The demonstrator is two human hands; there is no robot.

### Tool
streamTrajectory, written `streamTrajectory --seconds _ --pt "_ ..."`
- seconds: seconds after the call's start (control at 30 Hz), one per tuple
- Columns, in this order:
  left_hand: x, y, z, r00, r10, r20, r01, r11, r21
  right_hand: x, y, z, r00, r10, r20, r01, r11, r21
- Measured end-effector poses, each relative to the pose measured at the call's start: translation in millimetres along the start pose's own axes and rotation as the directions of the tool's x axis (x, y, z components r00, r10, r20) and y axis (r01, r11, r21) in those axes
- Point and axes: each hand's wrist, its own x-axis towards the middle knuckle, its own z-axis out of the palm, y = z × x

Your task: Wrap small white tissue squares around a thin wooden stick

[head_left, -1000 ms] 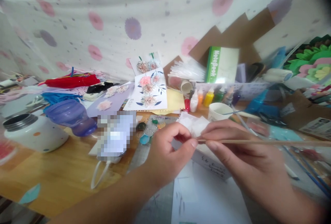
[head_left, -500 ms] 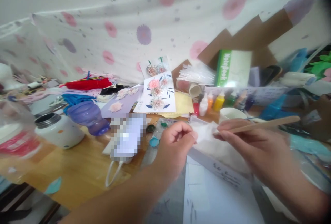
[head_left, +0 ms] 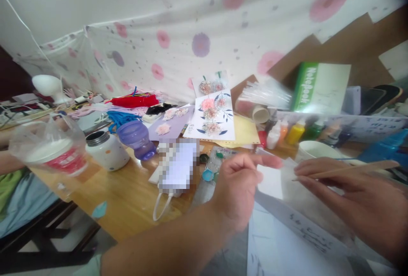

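In my right hand [head_left: 342, 195] is a flat wooden craft stick [head_left: 360, 170], pinched between thumb and fingers and pointing up to the right. My left hand [head_left: 239, 187] has its thumb at the edge of a small white piece of paper [head_left: 270, 181], with the index finger stretched along its top. Thin whitish sheet material [head_left: 299, 191] lies between the hands. Below it are a grey-white strip with handwriting [head_left: 310, 233] and a white sheet with drawn lines [head_left: 270, 246]. A white cup [head_left: 314, 149] stands just behind my right hand.
Paint bottles [head_left: 295, 131] stand in a row behind the hands, beside a notebook [head_left: 321, 87]. Left are a phone with a cable [head_left: 178, 165], a purple cup [head_left: 134, 138], a white jar [head_left: 108, 150] and a bagged tub [head_left: 60, 157]. Another person's arm [head_left: 12, 161] shows at far left.
The view has swung left, so the table things sit farther right and another person's arm appears. My left index finger has straightened over the white piece. The stick stays in my right hand.
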Motion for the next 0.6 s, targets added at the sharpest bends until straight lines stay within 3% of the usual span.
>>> streamTrajectory --seconds 0.13,0.23,0.43,0.6 --pt "1.1 -0.5 0.0 0.997 -0.075 0.001 0.075 0.994 -0.08 0.8 -5.6 -3.4 0.997 0.039 -0.07 -0.037 0.999 0.032" --pt "1.2 0.1 1.1 0.999 -0.043 -0.018 0.042 0.998 -0.054 4.4 -21.9 -8.5 0.987 0.118 -0.111 -0.104 0.987 0.126" --pt "0.3 1.3 2.4 0.999 -0.018 0.031 0.014 0.992 0.122 9.2 -54.0 -18.9 0.991 0.129 -0.037 -0.109 0.931 0.35" --pt "-1.4 -1.4 -1.4 0.993 -0.06 0.104 0.035 0.974 0.222 4.7 -56.2 -14.9 0.97 0.244 -0.006 -0.2 0.809 0.553"
